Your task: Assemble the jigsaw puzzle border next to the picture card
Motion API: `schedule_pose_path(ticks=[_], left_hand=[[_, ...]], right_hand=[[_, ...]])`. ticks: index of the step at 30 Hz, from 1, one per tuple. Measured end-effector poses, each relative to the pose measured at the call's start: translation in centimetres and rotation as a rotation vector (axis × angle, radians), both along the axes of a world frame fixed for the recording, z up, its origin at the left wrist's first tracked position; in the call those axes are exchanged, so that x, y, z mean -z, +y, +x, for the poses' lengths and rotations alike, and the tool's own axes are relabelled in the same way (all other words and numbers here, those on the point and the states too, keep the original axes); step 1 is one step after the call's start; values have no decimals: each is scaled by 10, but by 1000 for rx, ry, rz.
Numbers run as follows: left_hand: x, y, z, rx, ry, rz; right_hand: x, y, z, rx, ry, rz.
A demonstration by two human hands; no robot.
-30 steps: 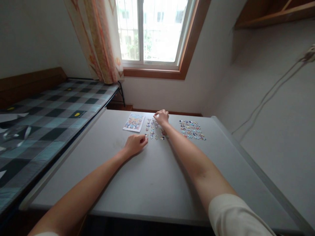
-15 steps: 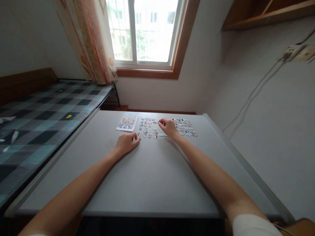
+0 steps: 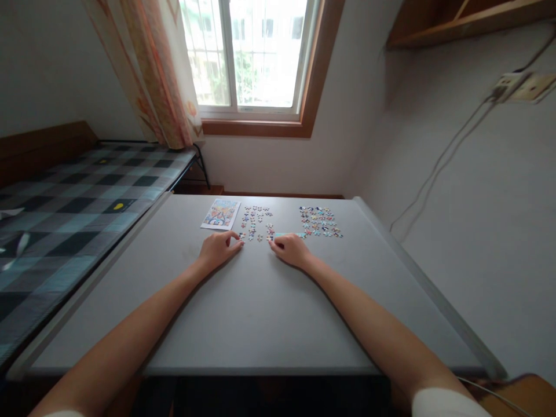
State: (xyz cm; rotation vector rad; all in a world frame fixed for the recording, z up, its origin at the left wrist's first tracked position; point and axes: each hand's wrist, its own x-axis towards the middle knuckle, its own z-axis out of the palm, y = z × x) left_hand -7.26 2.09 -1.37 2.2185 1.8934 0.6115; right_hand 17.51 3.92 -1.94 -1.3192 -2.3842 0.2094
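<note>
Nearby: picture card [image 3: 221,214], puzzle pieces [image 3: 252,227] | hands [image 3: 219,248] [image 3: 290,250] curled, hold unclear | right overlaps teal strip [image 3: 301,235]

Puzzle pieces [image 3: 320,220] multicoloured; table [image 3: 260,313] pale grey; mattress [image 3: 87,202] checked, black and blue-grey.

Everything set around the left-hand group of puzzle pieces [image 3: 252,226] on the table [image 3: 256,313].
The picture sheet [image 3: 220,214] lies just left of that group; the right-hand group of pieces [image 3: 320,218] lies to its right, across a gap. The left hand [image 3: 216,248] rests at its near left corner, the right hand [image 3: 292,250] at its near right corner, with a puzzle strip [image 3: 301,235] just right of the group, partly behind that hand. Well left of the group stands the bed [image 3: 143,174]; beyond it are the window [image 3: 264,58] and, farther left, the curtain [image 3: 160,75]. Well to its right, up high, hangs the shelf [image 3: 469,29], above the wall socket [image 3: 508,87].
</note>
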Motion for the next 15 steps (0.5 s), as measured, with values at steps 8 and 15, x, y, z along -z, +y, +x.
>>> schedule_pose_path(ticks=[8,15], left_hand=[[-2,-1,0,16,27,-1],[-3,-1,1,11,36,-11]], right_hand=[[0,-1,-1,-28,-63,6],[2,0,0,-30,-50,5]])
